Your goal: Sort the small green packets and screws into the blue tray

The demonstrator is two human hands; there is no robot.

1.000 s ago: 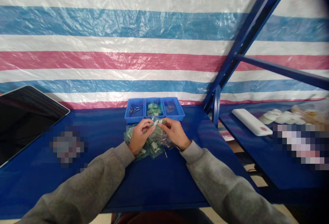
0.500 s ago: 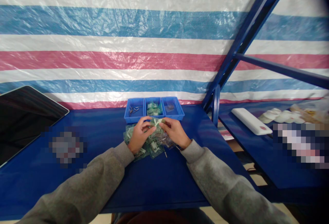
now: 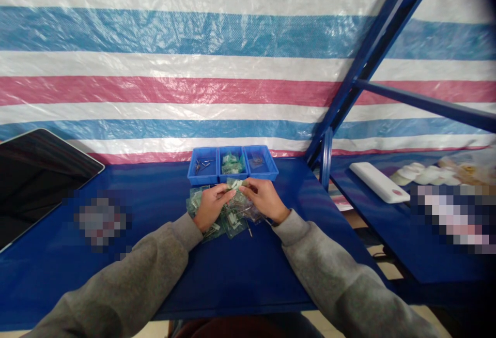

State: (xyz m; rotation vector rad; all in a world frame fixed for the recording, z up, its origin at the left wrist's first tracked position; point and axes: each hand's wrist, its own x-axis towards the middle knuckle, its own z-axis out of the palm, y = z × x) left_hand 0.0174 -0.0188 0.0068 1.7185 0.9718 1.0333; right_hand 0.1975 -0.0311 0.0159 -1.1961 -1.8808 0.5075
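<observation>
Both my hands meet over a heap of small clear packets [image 3: 228,219] on the blue table [image 3: 232,271]. My left hand [image 3: 210,205] and my right hand [image 3: 262,198] pinch one small clear packet [image 3: 233,184] between their fingertips, just above the heap. Behind them stand three small blue bins in a row: the left bin [image 3: 202,172] holds a few thin metal pins, the middle bin [image 3: 231,168] holds greenish packets, the right bin [image 3: 260,169] holds small dark parts. One loose pin [image 3: 250,232] lies at the heap's near edge.
A dark tablet [image 3: 34,178] leans at the far left. A striped tarp [image 3: 194,59] hangs behind the table. Blue shelf posts [image 3: 327,165] rise at the right; beyond them a second blue surface carries a white flat device [image 3: 377,183] and white round pieces [image 3: 416,175].
The hands have stayed over the heap, working the same small packet between their fingertips; my left hand's fingers have shifted slightly. Nothing else has moved.
</observation>
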